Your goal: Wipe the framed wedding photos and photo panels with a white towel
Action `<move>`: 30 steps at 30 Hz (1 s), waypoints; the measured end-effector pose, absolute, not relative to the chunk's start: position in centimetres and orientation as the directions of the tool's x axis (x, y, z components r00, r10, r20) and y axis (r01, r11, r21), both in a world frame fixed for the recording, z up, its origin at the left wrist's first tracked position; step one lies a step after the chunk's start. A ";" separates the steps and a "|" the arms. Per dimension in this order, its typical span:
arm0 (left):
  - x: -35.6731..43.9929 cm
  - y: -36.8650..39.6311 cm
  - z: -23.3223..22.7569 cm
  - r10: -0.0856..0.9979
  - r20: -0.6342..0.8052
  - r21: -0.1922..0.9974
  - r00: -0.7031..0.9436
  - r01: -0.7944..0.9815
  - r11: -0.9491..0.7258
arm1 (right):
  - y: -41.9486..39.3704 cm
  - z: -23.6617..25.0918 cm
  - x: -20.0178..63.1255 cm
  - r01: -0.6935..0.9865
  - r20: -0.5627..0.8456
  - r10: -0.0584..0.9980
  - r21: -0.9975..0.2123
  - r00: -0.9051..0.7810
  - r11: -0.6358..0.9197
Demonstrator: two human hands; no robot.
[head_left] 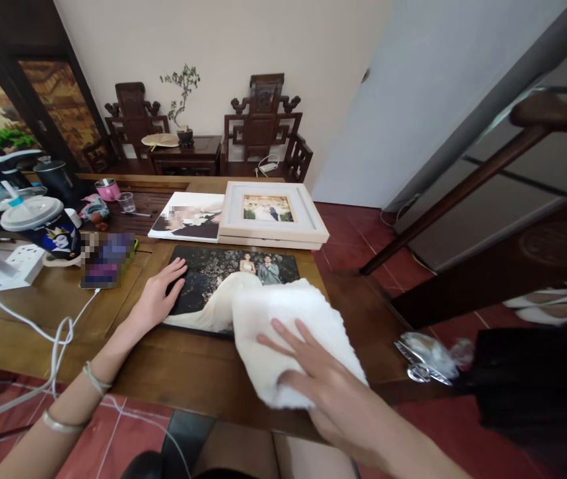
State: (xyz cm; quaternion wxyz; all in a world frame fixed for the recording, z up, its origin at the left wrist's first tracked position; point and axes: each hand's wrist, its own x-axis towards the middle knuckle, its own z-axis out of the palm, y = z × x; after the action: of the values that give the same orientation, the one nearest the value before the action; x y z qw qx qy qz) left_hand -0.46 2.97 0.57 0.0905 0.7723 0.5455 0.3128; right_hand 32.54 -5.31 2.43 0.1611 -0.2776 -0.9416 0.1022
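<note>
A dark wedding photo panel [213,279] lies flat on the wooden table, showing a couple and a long pale dress. At its left edge rests my left hand [163,293], fingers stretched out over the border. My right hand [308,362] is on a fluffy white cloth [283,306], the fingers spread across it and the thumb pressing into a fold. The cloth covers the panel's lower right corner and hangs toward the table's front edge. What lies under it is hidden.
Behind the panel are a white-framed photo [273,233] and a photo album [168,229]. To the left stand a phone [108,259] on a cable, a lidded cup [44,223] and a power strip [18,266]. A wooden chair [462,193] is at the right.
</note>
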 end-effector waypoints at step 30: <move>-0.3 2.7 1.1 0.909 0.359 0.456 0.213 0.809 -0.370 | -3.2 4.1 33.6 0.550 0.127 0.636 -0.392 -0.762 0.737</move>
State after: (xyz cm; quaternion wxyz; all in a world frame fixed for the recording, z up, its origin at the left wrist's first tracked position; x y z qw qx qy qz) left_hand -0.27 2.69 1.09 0.0850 0.7742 0.5547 0.2926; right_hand 33.61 -3.15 4.07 0.1270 -0.3210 -0.9233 0.1681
